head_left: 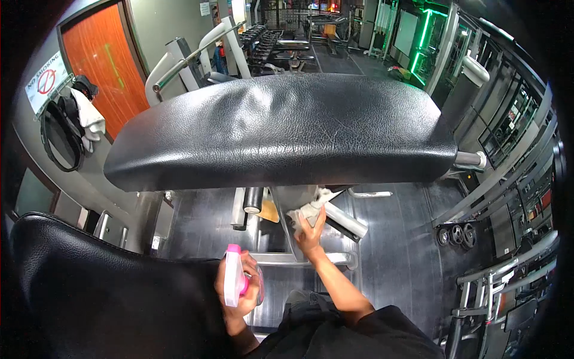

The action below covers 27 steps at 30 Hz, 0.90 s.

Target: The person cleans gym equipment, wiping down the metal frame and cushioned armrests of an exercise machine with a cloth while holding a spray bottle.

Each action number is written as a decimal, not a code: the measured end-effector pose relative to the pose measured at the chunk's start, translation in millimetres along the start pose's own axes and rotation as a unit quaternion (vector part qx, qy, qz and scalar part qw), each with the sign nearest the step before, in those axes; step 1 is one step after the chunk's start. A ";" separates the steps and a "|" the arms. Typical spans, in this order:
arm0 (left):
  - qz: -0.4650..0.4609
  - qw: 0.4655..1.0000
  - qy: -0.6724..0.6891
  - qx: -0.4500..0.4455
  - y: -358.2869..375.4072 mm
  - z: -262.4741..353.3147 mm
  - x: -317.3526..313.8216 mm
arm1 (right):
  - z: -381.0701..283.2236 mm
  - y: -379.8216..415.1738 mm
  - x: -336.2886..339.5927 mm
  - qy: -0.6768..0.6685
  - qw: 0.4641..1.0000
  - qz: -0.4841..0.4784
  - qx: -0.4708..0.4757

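Perhaps, left hand (250,288) clamping bottle (234,281), right hand (310,239) clamping cloth (307,212), loose folds could snag beneath the pad's near edge (281,167).

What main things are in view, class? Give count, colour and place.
Pad: 1, black, upper middle
Cushion: 1, black, lower left
Post: 1, grey, below pad
Bottle: 1, white-pink, lower middle
Cloth: 1, whitish, below pad
Door: 1, orange, upper left
Sign: 1, white, far left
Towel: 1, white, hanging left
Dumbbells: many, dark, top middle
Plates: 3, dark, right
Light: 1, green, upper right
Left grip: 1, bare, around bottle
Right grip: 1, bare, on cloth
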State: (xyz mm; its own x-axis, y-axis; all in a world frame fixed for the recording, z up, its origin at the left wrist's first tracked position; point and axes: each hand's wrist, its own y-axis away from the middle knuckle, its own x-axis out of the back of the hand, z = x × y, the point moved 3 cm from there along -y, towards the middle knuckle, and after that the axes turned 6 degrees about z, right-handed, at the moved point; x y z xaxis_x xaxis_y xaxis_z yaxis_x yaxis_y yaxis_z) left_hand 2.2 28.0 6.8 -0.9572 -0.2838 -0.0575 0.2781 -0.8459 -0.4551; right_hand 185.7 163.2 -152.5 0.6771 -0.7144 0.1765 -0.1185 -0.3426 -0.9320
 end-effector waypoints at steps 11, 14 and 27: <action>-0.025 1.000 0.002 -0.014 2.2 -1.0 0.3 | 38.4 152.8 58.3 -0.102 0.862 -0.355 -0.348; -0.020 1.000 0.017 -0.012 3.7 -0.2 -0.2 | 61.3 168.3 60.0 -0.155 0.843 -0.343 -0.385; -0.029 0.999 -0.019 -0.016 4.7 -2.5 0.1 | -37.2 -100.5 57.9 -0.150 0.977 -0.032 -0.147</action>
State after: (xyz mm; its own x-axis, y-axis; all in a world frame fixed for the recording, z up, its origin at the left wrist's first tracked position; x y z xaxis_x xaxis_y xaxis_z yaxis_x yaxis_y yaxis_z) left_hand 3.1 25.1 2.4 -0.9677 -0.2522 0.0024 0.2194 -0.8464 -0.4852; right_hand 209.8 133.6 -36.9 0.8668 -0.4905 0.0896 -0.2425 -0.5719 -0.7837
